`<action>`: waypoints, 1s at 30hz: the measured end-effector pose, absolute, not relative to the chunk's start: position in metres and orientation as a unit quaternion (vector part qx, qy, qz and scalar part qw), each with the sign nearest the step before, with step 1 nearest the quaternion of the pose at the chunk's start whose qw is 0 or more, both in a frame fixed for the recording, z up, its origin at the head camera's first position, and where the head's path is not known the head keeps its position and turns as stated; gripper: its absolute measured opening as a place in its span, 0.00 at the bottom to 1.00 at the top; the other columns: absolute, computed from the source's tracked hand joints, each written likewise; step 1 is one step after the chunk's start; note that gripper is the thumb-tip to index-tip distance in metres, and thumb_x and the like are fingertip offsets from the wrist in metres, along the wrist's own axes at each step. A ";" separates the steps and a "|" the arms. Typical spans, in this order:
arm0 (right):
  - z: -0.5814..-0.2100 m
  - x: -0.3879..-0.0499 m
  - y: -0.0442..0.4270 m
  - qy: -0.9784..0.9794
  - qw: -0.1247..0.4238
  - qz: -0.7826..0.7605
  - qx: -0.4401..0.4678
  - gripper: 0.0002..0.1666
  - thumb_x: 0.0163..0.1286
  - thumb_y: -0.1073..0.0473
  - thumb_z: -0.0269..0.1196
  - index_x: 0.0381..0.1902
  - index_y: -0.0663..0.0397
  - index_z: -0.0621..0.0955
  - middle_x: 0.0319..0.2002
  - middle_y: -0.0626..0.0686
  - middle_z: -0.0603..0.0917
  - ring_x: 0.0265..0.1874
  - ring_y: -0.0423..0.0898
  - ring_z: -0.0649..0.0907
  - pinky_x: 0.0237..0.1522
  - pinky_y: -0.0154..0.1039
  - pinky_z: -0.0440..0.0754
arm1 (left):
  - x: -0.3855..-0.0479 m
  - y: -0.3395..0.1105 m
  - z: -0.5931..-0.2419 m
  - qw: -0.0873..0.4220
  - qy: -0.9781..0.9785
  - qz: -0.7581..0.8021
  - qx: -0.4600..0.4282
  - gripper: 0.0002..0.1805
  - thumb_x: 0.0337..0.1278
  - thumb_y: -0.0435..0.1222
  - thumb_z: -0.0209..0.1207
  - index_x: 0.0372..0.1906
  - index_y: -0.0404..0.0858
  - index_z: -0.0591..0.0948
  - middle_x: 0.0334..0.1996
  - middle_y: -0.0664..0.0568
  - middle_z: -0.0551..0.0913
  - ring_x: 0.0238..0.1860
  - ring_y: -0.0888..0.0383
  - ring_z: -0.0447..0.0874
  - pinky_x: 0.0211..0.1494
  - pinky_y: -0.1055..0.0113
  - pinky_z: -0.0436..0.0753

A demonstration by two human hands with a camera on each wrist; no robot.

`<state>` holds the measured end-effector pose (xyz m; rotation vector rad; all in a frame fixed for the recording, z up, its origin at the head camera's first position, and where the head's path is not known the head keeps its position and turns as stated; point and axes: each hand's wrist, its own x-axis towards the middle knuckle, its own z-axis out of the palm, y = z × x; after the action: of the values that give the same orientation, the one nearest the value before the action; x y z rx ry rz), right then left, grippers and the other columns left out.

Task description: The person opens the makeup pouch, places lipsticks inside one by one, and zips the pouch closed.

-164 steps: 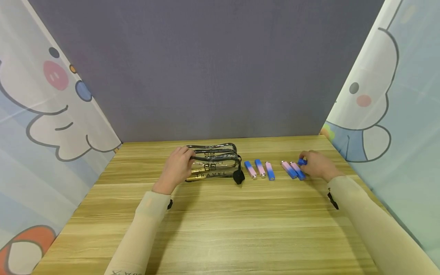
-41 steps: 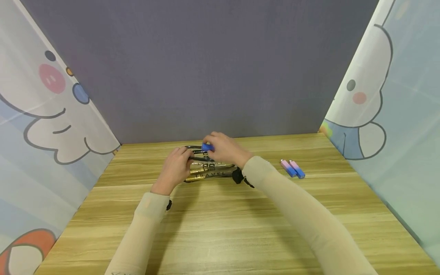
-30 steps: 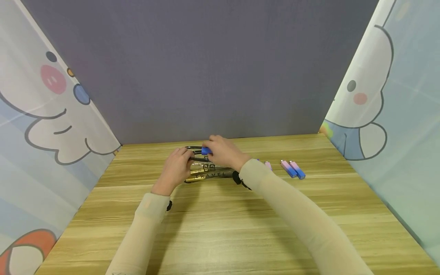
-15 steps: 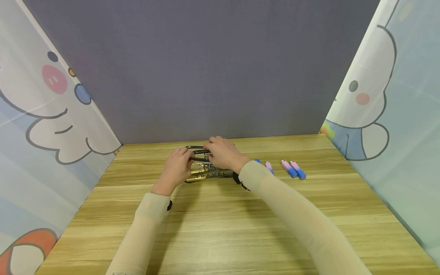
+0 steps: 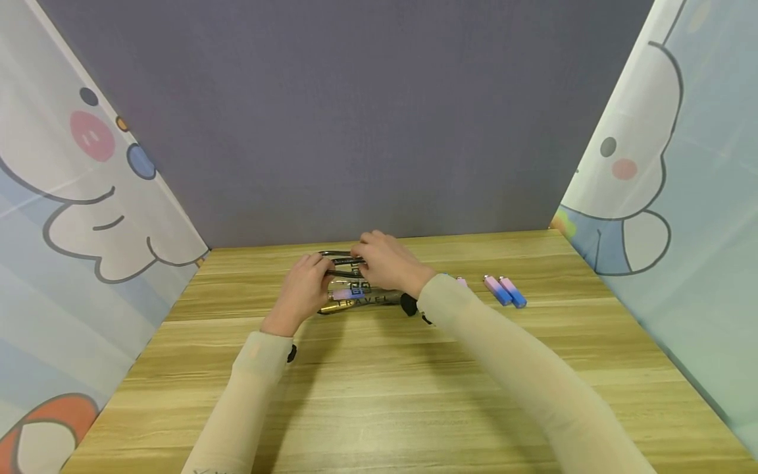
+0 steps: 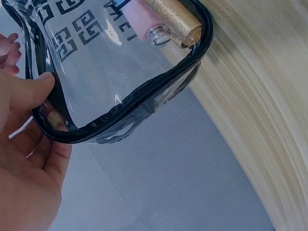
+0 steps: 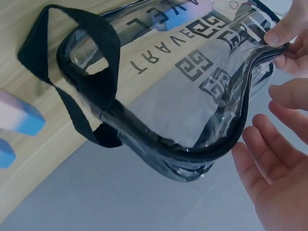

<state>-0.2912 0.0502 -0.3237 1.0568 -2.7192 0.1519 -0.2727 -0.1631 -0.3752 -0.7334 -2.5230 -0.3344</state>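
A clear pouch with black piping and the word TRAVEL [image 5: 379, 301] lies on the table. My left hand [image 5: 302, 289] pinches its left rim between thumb and fingers. Inside, at the bottom, rests a pink-and-blue square tube [image 5: 348, 294] with a clear ringed end, beside a glittery gold tube [image 6: 180, 24] in the left wrist view. My right hand [image 5: 387, 263] is at the pouch's mouth. From the right wrist view, its fingers [image 7: 262, 161] are spread loosely and hold nothing.
Two more pink-and-blue tubes [image 5: 505, 291] lie side by side on the right of the wooden table [image 5: 379, 395]. Others, including one pink end [image 5: 462, 282], are partly hidden behind my right sleeve. The pouch's black strap [image 7: 108, 43] loops out at its right end. A grey panel [image 5: 355, 131] stands behind.
My right hand has carried a pink-and-blue tube from the right side to the pouch and let it go inside. My left hand has kept its hold on the rim.
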 end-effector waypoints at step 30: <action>-0.326 -0.292 0.124 -0.943 0.091 0.093 0.307 0.17 0.73 0.61 0.62 0.58 0.57 0.84 0.50 0.55 0.81 0.47 0.52 0.79 0.51 0.48 0.80 | -0.271 -0.162 -0.375 0.242 -0.924 -0.118 -0.271 0.04 0.62 0.27 0.66 0.40 0.34 0.83 0.37 0.46 0.81 0.37 0.48 0.76 0.46 0.54 0.79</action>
<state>-0.2919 0.1239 -0.3260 0.9116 -2.8011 0.2748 -0.2714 -0.1621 -0.3748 -0.7399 -2.5265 -0.3225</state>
